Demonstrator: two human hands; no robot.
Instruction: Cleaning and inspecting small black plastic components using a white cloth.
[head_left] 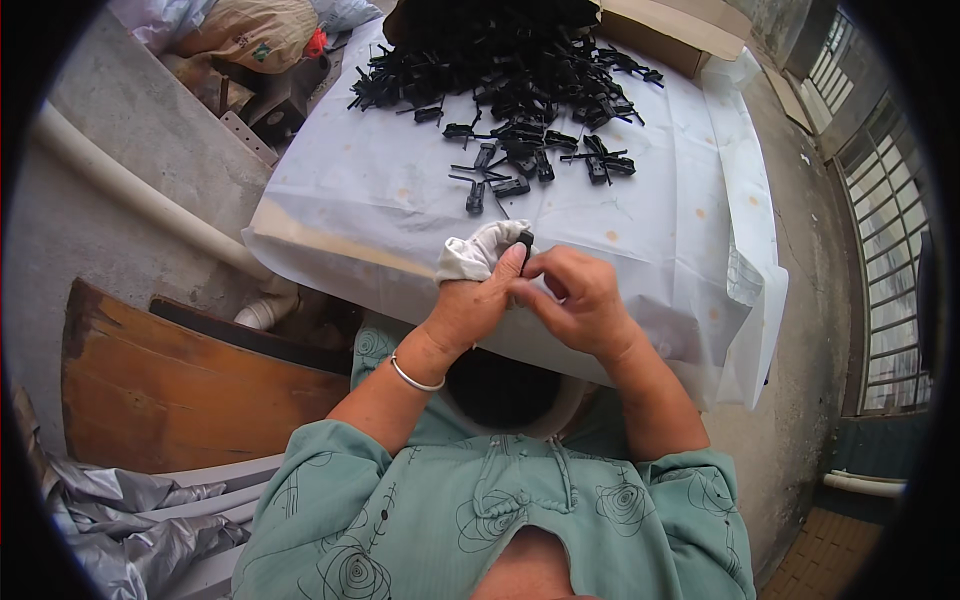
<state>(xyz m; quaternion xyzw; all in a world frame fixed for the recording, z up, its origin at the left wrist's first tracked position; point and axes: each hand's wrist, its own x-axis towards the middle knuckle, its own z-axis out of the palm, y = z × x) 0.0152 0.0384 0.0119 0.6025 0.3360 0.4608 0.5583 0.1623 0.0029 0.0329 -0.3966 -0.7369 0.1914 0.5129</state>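
Note:
Over the near edge of the table, my left hand [478, 298] is closed around a small black plastic piece [526, 241], its thumb pressed along it. A white cloth glove [470, 254] covers the fingers of that hand, while the thumb is bare. My right hand [575, 300] is bare and closed, its thumb and forefinger pinched right beside the piece. Whatever lies between those right fingertips is hidden. Beyond both hands, several similar black plastic pieces with thin strips [475, 197] lie loose in front of a large heap of them [520, 90].
A white plastic sheet [640, 260] covers the table. An open cardboard box [675, 30] stands at the far right behind the heap. Under the near edge, between my knees, is a round container [505, 390] with a dark inside. A wooden board [190, 385] leans at the left, below a pale pipe [150, 195].

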